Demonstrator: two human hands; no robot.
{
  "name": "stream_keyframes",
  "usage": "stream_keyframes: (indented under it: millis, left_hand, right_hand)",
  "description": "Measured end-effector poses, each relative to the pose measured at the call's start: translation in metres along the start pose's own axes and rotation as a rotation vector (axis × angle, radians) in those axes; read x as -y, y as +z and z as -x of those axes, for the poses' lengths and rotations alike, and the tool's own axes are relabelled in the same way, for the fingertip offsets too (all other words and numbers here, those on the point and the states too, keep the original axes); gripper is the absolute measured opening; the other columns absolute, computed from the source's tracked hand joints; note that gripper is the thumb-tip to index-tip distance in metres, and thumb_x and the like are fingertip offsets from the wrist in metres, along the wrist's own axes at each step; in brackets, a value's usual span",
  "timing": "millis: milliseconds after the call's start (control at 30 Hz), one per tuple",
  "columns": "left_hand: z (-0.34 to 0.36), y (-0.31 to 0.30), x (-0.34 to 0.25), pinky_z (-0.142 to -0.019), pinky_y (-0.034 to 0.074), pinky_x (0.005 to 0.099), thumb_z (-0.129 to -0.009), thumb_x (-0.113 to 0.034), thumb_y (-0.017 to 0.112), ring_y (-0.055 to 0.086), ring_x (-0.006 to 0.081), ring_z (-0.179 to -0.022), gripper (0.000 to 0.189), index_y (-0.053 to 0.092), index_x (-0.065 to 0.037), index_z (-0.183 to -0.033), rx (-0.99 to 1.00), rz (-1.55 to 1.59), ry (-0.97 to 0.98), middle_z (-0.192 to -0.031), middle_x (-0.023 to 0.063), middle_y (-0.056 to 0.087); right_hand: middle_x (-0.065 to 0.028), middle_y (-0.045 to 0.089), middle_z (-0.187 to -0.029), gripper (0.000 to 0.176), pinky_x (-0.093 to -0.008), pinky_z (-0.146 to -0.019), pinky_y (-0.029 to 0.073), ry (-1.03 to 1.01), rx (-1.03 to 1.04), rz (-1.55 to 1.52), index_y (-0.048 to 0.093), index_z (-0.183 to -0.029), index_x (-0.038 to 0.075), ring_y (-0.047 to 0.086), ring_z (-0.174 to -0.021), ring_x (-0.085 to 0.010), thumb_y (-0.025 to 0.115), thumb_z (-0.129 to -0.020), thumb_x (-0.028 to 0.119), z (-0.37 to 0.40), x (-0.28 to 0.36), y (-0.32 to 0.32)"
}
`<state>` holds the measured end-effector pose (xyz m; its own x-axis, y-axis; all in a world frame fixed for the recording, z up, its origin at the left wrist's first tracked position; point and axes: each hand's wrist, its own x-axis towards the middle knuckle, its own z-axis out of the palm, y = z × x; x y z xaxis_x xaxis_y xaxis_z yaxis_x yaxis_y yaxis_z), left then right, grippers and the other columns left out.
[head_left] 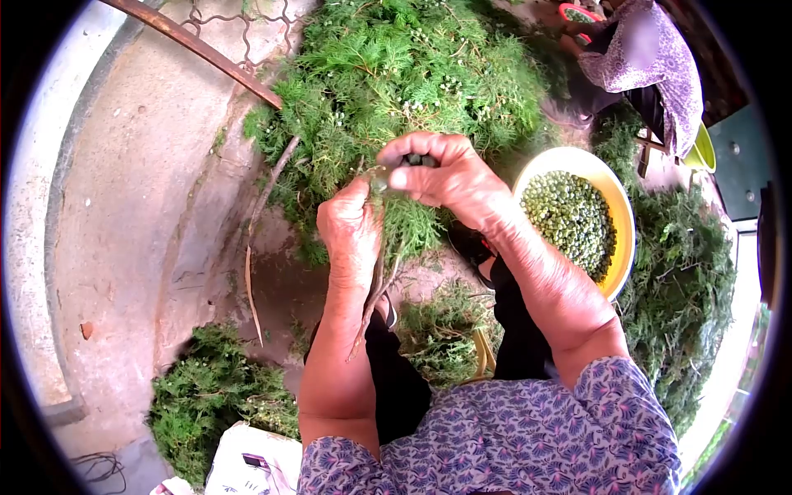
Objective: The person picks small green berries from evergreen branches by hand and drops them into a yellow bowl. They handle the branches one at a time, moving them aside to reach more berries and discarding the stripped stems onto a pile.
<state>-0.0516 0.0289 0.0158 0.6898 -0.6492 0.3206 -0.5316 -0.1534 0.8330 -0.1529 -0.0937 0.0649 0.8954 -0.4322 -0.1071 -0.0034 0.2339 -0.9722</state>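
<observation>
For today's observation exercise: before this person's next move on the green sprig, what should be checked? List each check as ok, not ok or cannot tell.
1. Left hand grips the sprig low down: ok.
2. Right hand pinches the sprig's top: ok.
3. Yellow bowl, holding green seeds, beside the right forearm, not brimful: ok.
4. More seeds on the sprig: cannot tell.
5. Pile of branches close ahead of both hands: ok.

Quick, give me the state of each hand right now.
Left hand: closed around the stem of a green sprig.
Right hand: closed, fingers pinching the top of the same sprig.
</observation>
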Motion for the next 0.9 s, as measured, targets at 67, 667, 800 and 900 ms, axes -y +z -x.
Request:
stream_keyframes:
  millis: [67,667,800,900]
  left_hand:
    - [-0.003,0.000,-0.006,-0.049,0.042,0.0287,-0.072,0.001,0.057,0.055,0.0193,-0.052,0.016,0.062,-0.006,-0.086,0.012,-0.173,0.036,-0.063,0.0138,0.057]
    - [0.002,-0.004,-0.001,-0.062,0.048,0.0252,-0.077,-0.004,0.064,0.059,0.0141,-0.074,0.029,0.049,-0.005,-0.101,-0.321,0.978,-0.358,-0.096,0.0093,0.060]
    - [-0.007,-0.017,-0.014,-0.053,0.046,0.0234,-0.078,-0.010,0.065,0.059,0.0129,-0.071,0.028,0.047,-0.006,-0.099,-0.232,1.044,-0.556,-0.096,0.0095,0.060]
    - [-0.011,-0.022,0.010,-0.050,0.043,0.0210,-0.082,-0.020,0.061,0.053,0.0095,-0.063,0.022,0.057,-0.004,-0.095,-0.021,1.258,-0.549,-0.090,0.0089,0.063]
  right_hand:
    - [-0.0060,0.060,-0.077,0.020,-0.0286,-0.065,0.048,-0.402,-0.028,0.267,0.063,-0.091,0.003,0.058,-0.072,-0.0167,0.067,-0.072,0.004,-0.005,-0.018,0.004]
    - [-0.0064,0.053,-0.088,0.029,-0.0218,-0.057,0.040,0.098,-0.569,0.497,0.057,-0.101,0.002,0.050,-0.073,-0.0097,0.059,-0.078,0.020,0.093,-0.006,-0.139]
    - [-0.0033,0.060,-0.089,0.032,-0.0278,-0.069,0.044,0.238,-0.802,0.622,0.059,-0.103,0.001,0.055,-0.077,-0.0121,0.054,-0.085,0.027,0.147,-0.077,-0.228]
    - [-0.0069,0.061,-0.076,0.029,-0.0296,-0.067,0.044,0.297,-0.885,0.996,0.062,-0.095,-0.001,0.056,-0.071,-0.0148,0.057,-0.079,0.024,0.181,-0.110,-0.284]
